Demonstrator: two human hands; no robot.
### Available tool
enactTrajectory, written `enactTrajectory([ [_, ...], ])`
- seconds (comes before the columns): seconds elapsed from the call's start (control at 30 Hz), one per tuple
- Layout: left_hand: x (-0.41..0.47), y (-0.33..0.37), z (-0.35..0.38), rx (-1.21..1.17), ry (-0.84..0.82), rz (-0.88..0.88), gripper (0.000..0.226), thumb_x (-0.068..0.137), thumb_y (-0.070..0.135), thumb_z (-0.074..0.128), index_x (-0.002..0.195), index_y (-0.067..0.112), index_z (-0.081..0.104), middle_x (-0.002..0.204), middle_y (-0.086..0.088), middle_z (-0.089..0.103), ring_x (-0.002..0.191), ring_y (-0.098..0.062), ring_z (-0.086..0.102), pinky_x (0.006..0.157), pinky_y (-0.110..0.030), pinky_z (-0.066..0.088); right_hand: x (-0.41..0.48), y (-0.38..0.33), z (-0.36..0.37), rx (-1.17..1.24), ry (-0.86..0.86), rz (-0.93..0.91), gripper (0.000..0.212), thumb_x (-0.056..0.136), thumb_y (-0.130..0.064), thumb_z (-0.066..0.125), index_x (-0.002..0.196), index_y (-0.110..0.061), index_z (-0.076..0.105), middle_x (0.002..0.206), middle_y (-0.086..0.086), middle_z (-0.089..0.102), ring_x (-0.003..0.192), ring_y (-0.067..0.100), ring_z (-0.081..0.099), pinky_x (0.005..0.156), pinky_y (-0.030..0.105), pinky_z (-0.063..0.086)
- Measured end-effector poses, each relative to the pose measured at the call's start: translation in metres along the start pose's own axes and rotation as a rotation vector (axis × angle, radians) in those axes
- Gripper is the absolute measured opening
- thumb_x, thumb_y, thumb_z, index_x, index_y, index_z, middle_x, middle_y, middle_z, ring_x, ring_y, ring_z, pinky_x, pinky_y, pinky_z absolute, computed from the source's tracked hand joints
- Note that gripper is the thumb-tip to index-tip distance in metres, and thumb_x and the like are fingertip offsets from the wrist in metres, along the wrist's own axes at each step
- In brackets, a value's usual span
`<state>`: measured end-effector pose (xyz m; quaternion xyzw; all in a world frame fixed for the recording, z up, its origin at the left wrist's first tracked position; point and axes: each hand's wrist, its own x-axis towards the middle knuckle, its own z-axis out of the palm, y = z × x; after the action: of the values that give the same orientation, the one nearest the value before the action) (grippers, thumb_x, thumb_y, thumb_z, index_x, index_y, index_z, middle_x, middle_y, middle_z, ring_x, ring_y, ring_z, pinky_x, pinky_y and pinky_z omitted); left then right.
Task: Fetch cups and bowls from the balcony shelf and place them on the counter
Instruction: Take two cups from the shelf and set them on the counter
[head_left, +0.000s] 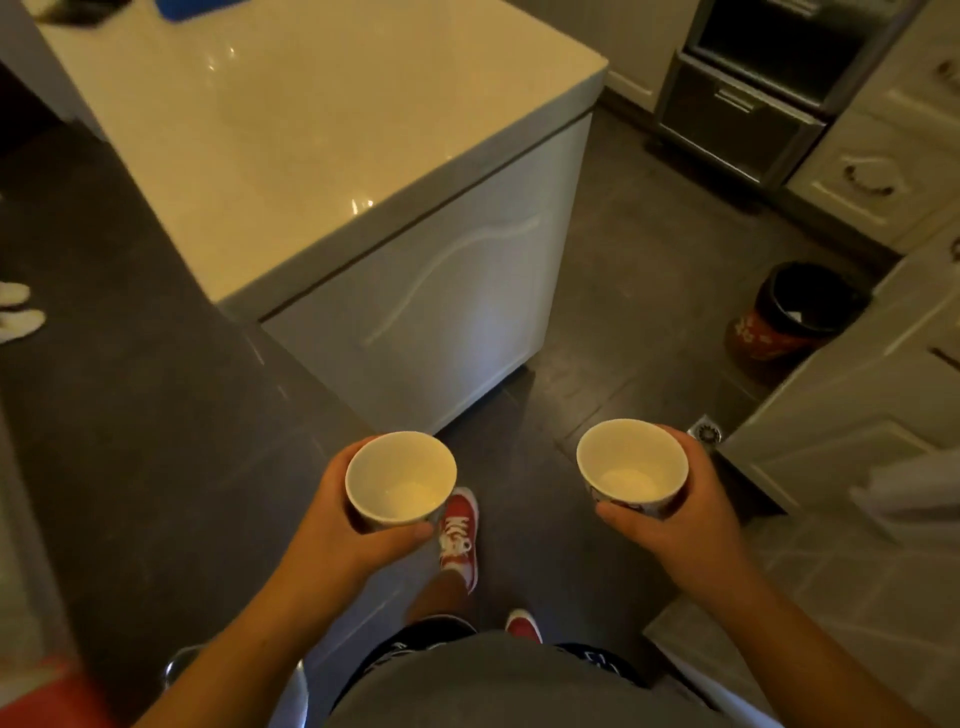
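I carry one white ceramic cup (401, 478) upright in my left hand (337, 525), another patterned white cup (631, 467) in my right hand (675, 514), fingers wrapped round each, level for balance, short of the glossy cream tabletop (291, 130) near corner.

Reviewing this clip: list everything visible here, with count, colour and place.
cups: 2, cream inside, upright and empty, one in each hand; second
counter: 1, pale glossy top, white sides, ahead
bin: 1, red with black liner, right floor
oven: 1, dark, top right
cabinets: white, right side
drain: 1, metal, floor by the right cabinet
blue thing: 1, counter's far edge, unclear
shoes: 2, red, on the person's feet
left hand: holds left cup
right hand: holds right cup
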<state>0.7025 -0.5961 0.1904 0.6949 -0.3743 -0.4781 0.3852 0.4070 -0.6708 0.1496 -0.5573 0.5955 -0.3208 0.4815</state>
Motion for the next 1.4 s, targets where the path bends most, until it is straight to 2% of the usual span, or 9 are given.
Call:
enactTrajectory([
  [0.2, 0.127, 0.039, 0.005, 0.044, -0.172, 0.051, 0.084, 0.052, 0.026, 0.086, 0.123, 0.043, 0.045, 0.119, 0.016, 0.059, 0.103, 0.004, 0.06, 0.071, -0.016, 0.055, 0.085, -0.018, -0.001, -0.008, 0.132, 0.01, 0.086, 0.055, -0.027, 0.09, 0.117, -0.056, 0.038, 0.115, -0.034, 0.047, 0.106, -0.012, 0.05, 0.084, 0.015, 0.041],
  [0.37, 0.22, 0.091, 0.057, 0.117, -0.363, 0.144, 0.083, 0.062, 0.006, 0.088, 0.123, 0.04, 0.044, 0.121, 0.013, 0.058, 0.102, 0.011, 0.059, 0.071, -0.007, 0.051, 0.114, -0.022, -0.034, 0.046, 0.326, 0.119, 0.091, 0.043, -0.047, 0.082, 0.123, -0.047, 0.041, 0.112, -0.037, 0.05, 0.101, -0.023, 0.049, 0.08, 0.013, 0.042],
  [0.47, 0.26, 0.124, 0.108, 0.148, -0.475, 0.196, 0.082, 0.062, 0.007, 0.089, 0.124, 0.038, 0.045, 0.118, 0.015, 0.059, 0.101, 0.013, 0.058, 0.071, -0.002, 0.047, 0.12, -0.013, -0.063, 0.106, 0.428, 0.175, 0.082, 0.041, -0.043, 0.082, 0.113, -0.053, 0.044, 0.105, -0.046, 0.052, 0.099, -0.023, 0.051, 0.076, 0.009, 0.044],
  [0.63, 0.314, 0.17, 0.21, 0.186, -0.618, 0.264, 0.078, 0.062, 0.004, 0.088, 0.117, 0.039, 0.045, 0.116, 0.018, 0.057, 0.099, 0.018, 0.057, 0.071, -0.001, 0.047, 0.139, 0.01, -0.124, 0.156, 0.569, 0.235, 0.081, 0.041, -0.038, 0.083, 0.112, -0.049, 0.046, 0.109, -0.034, 0.057, 0.1, -0.017, 0.055, 0.076, 0.011, 0.047],
  [0.73, 0.344, 0.192, 0.274, 0.212, -0.672, 0.276, 0.083, 0.063, 0.006, 0.087, 0.127, 0.034, 0.041, 0.12, 0.019, 0.054, 0.1, 0.019, 0.055, 0.072, 0.0, 0.046, 0.159, 0.029, -0.171, 0.139, 0.606, 0.253, 0.082, 0.042, -0.037, 0.084, 0.112, -0.055, 0.045, 0.105, -0.045, 0.056, 0.101, -0.02, 0.054, 0.07, 0.007, 0.048],
  [1.0, 0.4, 0.251, 0.378, 0.199, -0.593, 0.232, 0.087, 0.055, 0.023, 0.086, 0.129, 0.034, 0.042, 0.118, 0.018, 0.056, 0.101, 0.012, 0.058, 0.071, -0.005, 0.051, 0.26, 0.049, -0.284, 0.114, 0.516, 0.245, 0.088, 0.053, -0.018, 0.092, 0.115, -0.055, 0.043, 0.116, -0.031, 0.054, 0.109, -0.009, 0.053, 0.09, 0.025, 0.047],
  [1.13, 0.43, 0.271, 0.385, 0.21, -0.496, 0.203, 0.086, 0.06, 0.017, 0.086, 0.132, 0.032, 0.041, 0.123, 0.015, 0.053, 0.11, -0.007, 0.056, 0.081, -0.017, 0.049, 0.336, 0.038, -0.313, 0.092, 0.403, 0.192, 0.087, 0.054, -0.025, 0.091, 0.118, -0.054, 0.04, 0.109, -0.047, 0.048, 0.106, -0.023, 0.046, 0.08, 0.008, 0.042],
  [1.3, 0.483, 0.283, 0.378, 0.216, -0.35, 0.17, 0.08, 0.067, 0.008, 0.084, 0.127, 0.036, 0.04, 0.117, 0.023, 0.051, 0.102, 0.012, 0.054, 0.078, -0.014, 0.046, 0.45, 0.019, -0.328, 0.069, 0.285, 0.147, 0.09, 0.051, -0.038, 0.088, 0.122, -0.056, 0.037, 0.109, -0.047, 0.046, 0.107, -0.023, 0.045, 0.082, 0.012, 0.043],
  [1.4, 0.525, 0.285, 0.374, 0.2, -0.262, 0.138, 0.082, 0.067, 0.005, 0.084, 0.131, 0.031, 0.04, 0.117, 0.021, 0.05, 0.107, -0.002, 0.054, 0.082, -0.02, 0.048, 0.525, 0.006, -0.329, 0.024, 0.22, 0.11, 0.087, 0.049, -0.046, 0.086, 0.117, -0.064, 0.034, 0.108, -0.051, 0.044, 0.105, -0.026, 0.043, 0.077, 0.008, 0.043],
])
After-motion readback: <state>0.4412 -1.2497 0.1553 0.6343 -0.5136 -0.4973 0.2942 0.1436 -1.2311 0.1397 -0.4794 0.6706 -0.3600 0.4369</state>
